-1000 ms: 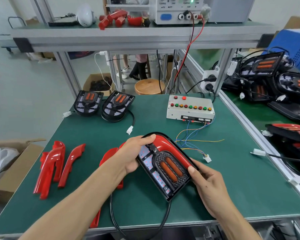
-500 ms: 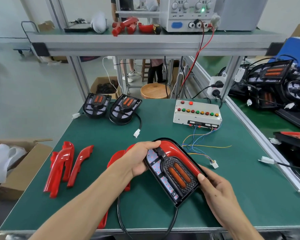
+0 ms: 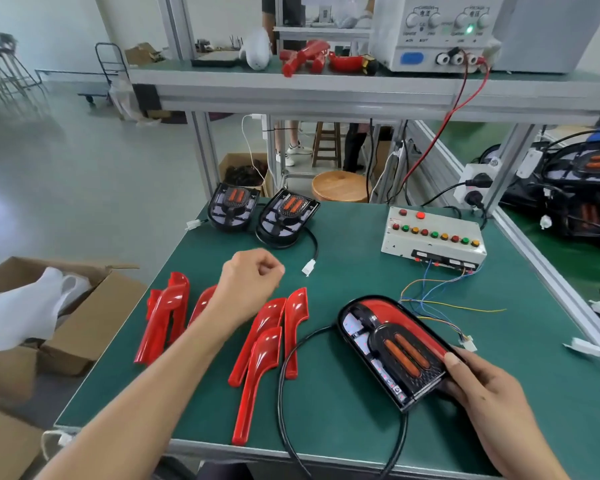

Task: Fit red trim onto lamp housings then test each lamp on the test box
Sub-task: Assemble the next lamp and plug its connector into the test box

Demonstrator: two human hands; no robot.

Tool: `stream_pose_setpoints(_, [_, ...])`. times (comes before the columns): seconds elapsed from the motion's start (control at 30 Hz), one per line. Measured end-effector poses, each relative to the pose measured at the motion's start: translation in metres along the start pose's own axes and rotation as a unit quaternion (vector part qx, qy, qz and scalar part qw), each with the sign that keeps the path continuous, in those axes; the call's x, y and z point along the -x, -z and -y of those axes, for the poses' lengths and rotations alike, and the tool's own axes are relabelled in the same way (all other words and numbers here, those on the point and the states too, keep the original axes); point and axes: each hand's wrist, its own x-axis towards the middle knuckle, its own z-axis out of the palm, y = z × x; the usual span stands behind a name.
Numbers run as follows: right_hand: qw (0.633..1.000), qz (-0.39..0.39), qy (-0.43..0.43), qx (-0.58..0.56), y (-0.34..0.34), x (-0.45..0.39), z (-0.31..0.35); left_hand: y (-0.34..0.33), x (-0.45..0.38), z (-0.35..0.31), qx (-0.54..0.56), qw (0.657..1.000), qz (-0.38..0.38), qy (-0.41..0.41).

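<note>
1. Right hand [image 3: 482,386] grips the near right corner of a lamp housing [image 3: 392,351]; thumb lies on top at the red edge, fingers curl under it.
2. That lamp housing lies face up on the green desk [image 3: 361,427], tilted, rounded end pointing away from the right hand. Red trim [image 3: 413,322] sits along its far and right edge; two orange bars show in the black centre.
3. A black cable [image 3: 284,386] loops from the housing toward the near desk edge, left of the right hand.
4. Left hand [image 3: 250,282] hangs above the desk as a closed fist, holding nothing, well apart from the lamp housing.
5. Loose red trim pieces [image 3: 267,341] lie just below and to the right of the left wrist; a second cluster [image 3: 165,313] lies on the left side of that forearm.
6. Beyond the left hand, at the far desk edge, two more lamp housings [image 3: 262,214] rest side by side, without red trim, with a white connector [image 3: 308,267] on a black lead near the fist.
7. Test box [image 3: 433,239] stands beyond the right hand, with a row of coloured buttons; thin coloured wires [image 3: 430,303] run from it to a small white plug [image 3: 468,342] just beside the held housing.
8. A power supply [image 3: 440,32] sits on the upper shelf, green light on.
</note>
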Motion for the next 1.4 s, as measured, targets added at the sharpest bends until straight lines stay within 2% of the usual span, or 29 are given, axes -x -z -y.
stream_pose_setpoints(0.07, [1.000, -0.004, -0.008, 0.028, -0.002, 0.000, 0.006, 0.005, 0.004, 0.008, -0.061, 0.998, 0.023, -0.003])
stream_pose_setpoints(0.13, [0.997, -0.008, -0.022, 0.071, -0.003, 0.001, 0.009, 0.008, 0.008, 0.014, -0.089, 0.996, 0.012, -0.006])
stream_pose_setpoints(0.27, [0.990, -0.038, -0.022, 0.134, -0.003, 0.007, 0.019, 0.028, 0.016, 0.030, -0.111, 0.992, -0.065, 0.005])
stream_pose_setpoints(0.4, [0.984, -0.089, -0.003, 0.154, -0.007, 0.015, 0.026, 0.060, 0.023, 0.054, -0.193, 0.972, -0.121, 0.052])
stream_pose_setpoints(0.57, [0.970, -0.167, 0.051, 0.171, -0.011, 0.024, 0.015, 0.072, 0.025, 0.067, -0.349, 0.934, -0.057, 0.050])
stream_pose_setpoints(0.8, [0.953, -0.226, 0.074, 0.190, -0.017, 0.036, 0.008, 0.046, 0.012, 0.063, -0.438, 0.897, 0.015, 0.048])
stream_pose_setpoints(1.0, [0.942, -0.267, 0.108, 0.173, -0.025, 0.052, 0.020, 0.041, 0.005, 0.047, -0.406, 0.912, 0.011, 0.060])
stream_pose_setpoints(1.13, [0.938, -0.288, 0.104, 0.165, -0.024, 0.054, 0.012, 0.031, 0.019, 0.022, -0.314, 0.948, -0.046, -0.003])
stream_pose_setpoints(1.23, [0.959, -0.235, 0.022, 0.157, -0.029, 0.053, 0.007, 0.017, 0.031, -0.006, -0.209, 0.975, -0.043, -0.056])
stream_pose_setpoints(1.3, [0.969, -0.190, -0.042, 0.152, -0.034, 0.048, 0.008, 0.007, 0.036, -0.025, -0.185, 0.978, -0.038, -0.083])
stream_pose_setpoints(1.4, [0.980, -0.148, -0.085, 0.101, -0.040, 0.041, 0.012, -0.002, 0.037, -0.049, -0.173, 0.977, -0.059, -0.113])
